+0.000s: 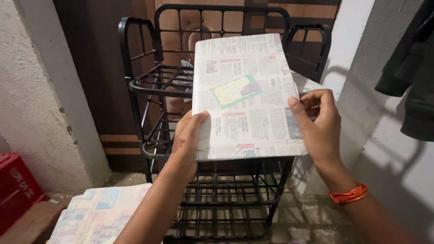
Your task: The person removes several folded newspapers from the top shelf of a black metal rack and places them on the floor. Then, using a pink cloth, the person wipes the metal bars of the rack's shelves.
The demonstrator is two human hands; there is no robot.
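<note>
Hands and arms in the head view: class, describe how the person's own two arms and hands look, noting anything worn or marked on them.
Both forearms are bare, with no sleeves in view. The left hand carries a small reddish mark on its back, and no ring or band shows. The right hand wears no visible ring, but an orange thread band is wound several times round its wrist.

Folded newspaper (246, 97): grey print, green-yellow block (pink headings). Rack (217, 199): black. Wrist thread (348, 194): orange. Crate (16, 187): red.
</note>
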